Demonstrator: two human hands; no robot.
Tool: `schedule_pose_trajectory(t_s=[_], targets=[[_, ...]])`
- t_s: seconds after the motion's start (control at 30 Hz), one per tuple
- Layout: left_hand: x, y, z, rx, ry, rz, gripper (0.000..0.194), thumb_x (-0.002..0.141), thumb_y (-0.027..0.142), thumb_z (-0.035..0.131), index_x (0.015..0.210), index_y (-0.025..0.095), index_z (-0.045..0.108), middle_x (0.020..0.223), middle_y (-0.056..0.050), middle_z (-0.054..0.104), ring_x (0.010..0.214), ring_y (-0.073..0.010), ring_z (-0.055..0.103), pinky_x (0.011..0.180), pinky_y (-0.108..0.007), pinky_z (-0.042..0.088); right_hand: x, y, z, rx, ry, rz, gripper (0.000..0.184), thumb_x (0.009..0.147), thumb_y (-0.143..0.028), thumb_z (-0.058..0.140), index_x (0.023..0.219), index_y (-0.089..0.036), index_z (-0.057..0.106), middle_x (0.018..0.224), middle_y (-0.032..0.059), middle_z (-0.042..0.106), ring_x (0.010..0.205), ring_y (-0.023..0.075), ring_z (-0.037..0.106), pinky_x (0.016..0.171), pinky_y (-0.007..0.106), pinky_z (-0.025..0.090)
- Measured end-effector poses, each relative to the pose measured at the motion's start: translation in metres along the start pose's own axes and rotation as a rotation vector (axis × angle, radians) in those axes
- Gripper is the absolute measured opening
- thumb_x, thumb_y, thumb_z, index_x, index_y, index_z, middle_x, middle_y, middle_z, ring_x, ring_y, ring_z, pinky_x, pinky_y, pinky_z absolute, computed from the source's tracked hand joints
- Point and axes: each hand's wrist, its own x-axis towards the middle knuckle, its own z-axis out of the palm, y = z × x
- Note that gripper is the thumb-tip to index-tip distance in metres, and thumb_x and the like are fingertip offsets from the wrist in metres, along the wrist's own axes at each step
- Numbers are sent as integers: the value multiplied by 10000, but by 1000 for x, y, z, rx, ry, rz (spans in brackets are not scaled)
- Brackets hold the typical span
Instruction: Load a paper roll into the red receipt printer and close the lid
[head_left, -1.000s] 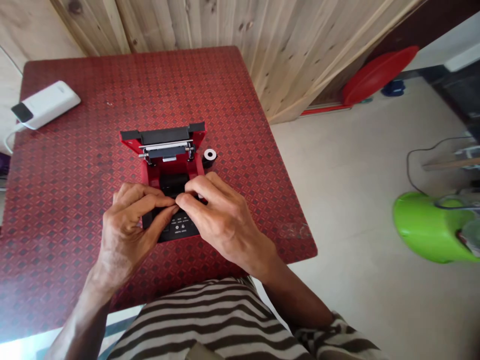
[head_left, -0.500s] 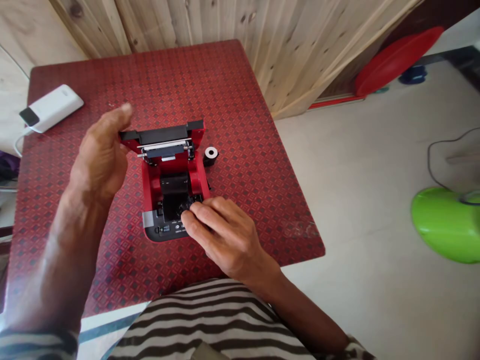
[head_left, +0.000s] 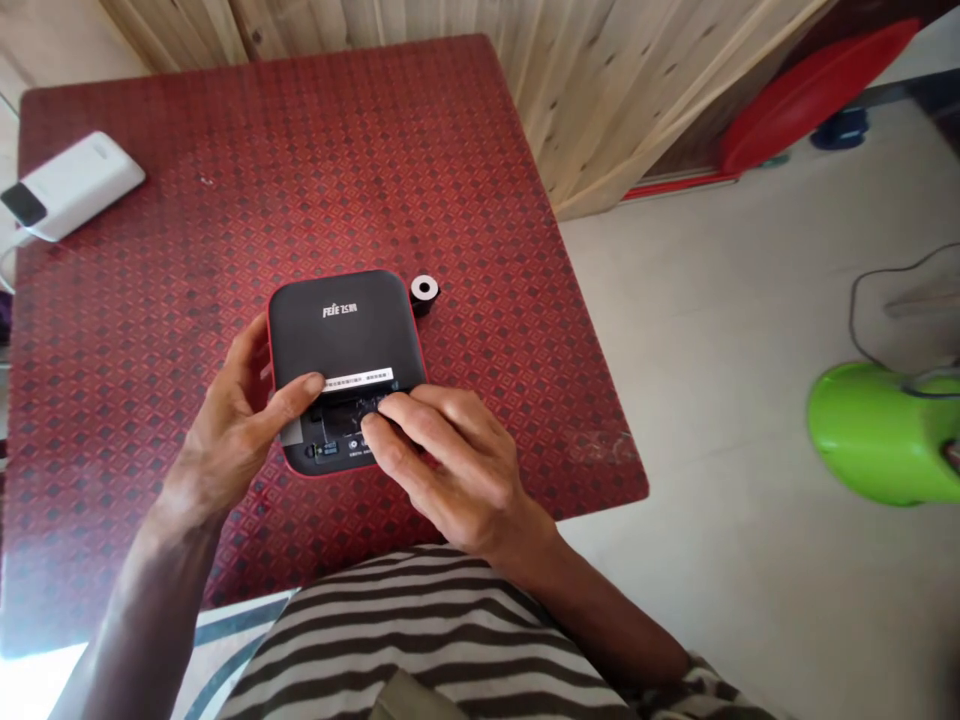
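A small red and black receipt printer point(head_left: 345, 330) lies on the table with its lid down. A white label strip point(head_left: 367, 380) runs along the lid's front edge. My left hand point(head_left: 232, 420) grips the printer's left side, its thumb pressing on the lid near that strip and its fingers partly hidden along the side. At the front right, my right hand point(head_left: 450, 460) pinches a crumpled black paper strip point(head_left: 341, 418) that comes out over the front panel. Just behind the printer's right side stands a small roll point(head_left: 424, 290) with a white end and black outside.
The red patterned table point(head_left: 525, 420) stands against a wooden plank wall point(head_left: 600, 80). A white power bank point(head_left: 82, 185) with a cable lies at the table's far left. On the floor to the right is a green plastic stool or tub point(head_left: 877, 430).
The printer's lid has swung from raised to down, hiding the black roll inside. My left hand has come from the lid's raised edge to the printer's front left. My right hand keeps its pinch.
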Motion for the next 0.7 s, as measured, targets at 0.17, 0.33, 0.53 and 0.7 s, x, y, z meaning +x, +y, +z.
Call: schedule_pose_trajectory(t_s=[0.17, 0.33, 0.53, 0.7], targets=[[1, -6, -3, -18, -51, -13, 594, 849, 513, 842, 1373, 290, 672, 1352, -78, 738, 1298, -343, 684, 1072, -480, 609, 0, -3, 7, 31, 81, 72, 152, 1016, -66, 622, 1035, -186, 712, 1225, 113, 815, 1192, 232, 737, 1004, 406, 595], [1, -10, -5, 13, -63, 4, 621, 875, 493, 818, 1434, 297, 632, 1391, -73, 720, 1285, -333, 678, 1075, -485, 593, 2, -6, 10, 12, 62, 95, 171, 1024, -65, 598, 1057, -201, 697, 1164, 96, 836, 1134, 218, 782, 976, 387, 619], [0, -13, -2, -9, -28, -3, 610, 848, 481, 844, 1408, 327, 655, 1401, -50, 721, 1256, -311, 690, 1047, -463, 599, 2, -4, 10, 9, 41, 63, 144, 1007, -63, 642, 1087, -171, 695, 1167, 104, 837, 1122, 231, 791, 983, 382, 621], [-13, -13, -9, -247, -25, -31, 551, 894, 583, 741, 1384, 335, 690, 1493, -54, 676, 1424, -342, 600, 1158, -539, 540, -3, -2, 6, 58, 5, 57, 198, 1012, -76, 637, 1181, -171, 681, 1241, 124, 817, 1213, 242, 763, 1014, 413, 641]])
